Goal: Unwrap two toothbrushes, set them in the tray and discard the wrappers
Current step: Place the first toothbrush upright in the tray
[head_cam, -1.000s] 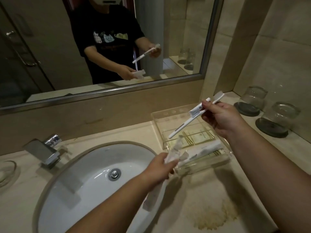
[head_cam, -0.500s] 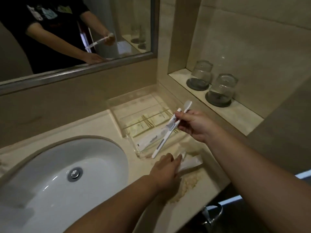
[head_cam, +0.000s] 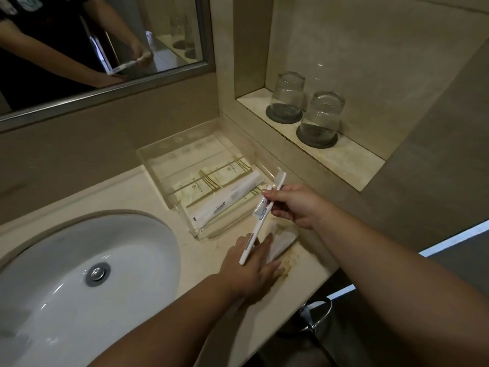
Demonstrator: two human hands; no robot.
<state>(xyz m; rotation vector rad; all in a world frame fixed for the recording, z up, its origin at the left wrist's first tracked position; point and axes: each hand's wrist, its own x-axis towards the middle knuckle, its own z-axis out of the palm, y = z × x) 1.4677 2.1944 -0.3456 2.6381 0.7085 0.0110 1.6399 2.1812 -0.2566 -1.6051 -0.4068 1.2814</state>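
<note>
Sink (head_cam: 79, 260) at left, set in the table (head_cam: 148, 197).

Clear tray (head_cam: 144, 157) right of the sink, at the table's far side. In it lies a wrapped toothbrush (head_cam: 225, 201), long axis running near-left to far-right. Dark print at the near-left end is too small to read. Under it are pale sachets (head_cam: 201, 186) with gold stripes, a small logo and writing that cannot be made out.

Left hand (head_cam: 251, 266) lies near the tray's near corner. Grip apart, fingers straight and flat on the end of an empty wrapper (head_cam: 281, 242) lying on the table.

Bare white toothbrush (head_cam: 260, 221) is in the air above that hand, roughly parallel to the wrapped one. Handle end points near-left, head points far-right and up, over the tray's right rim.

Right hand (head_cam: 296, 205): grip clamped on the toothbrush just below the head, with a small tube (head_cam: 260, 207) against it. The tube's label is unreadable.

Two upturned glasses (head_cam: 288, 96) on dark coasters stand on the shelf at far right.
</note>
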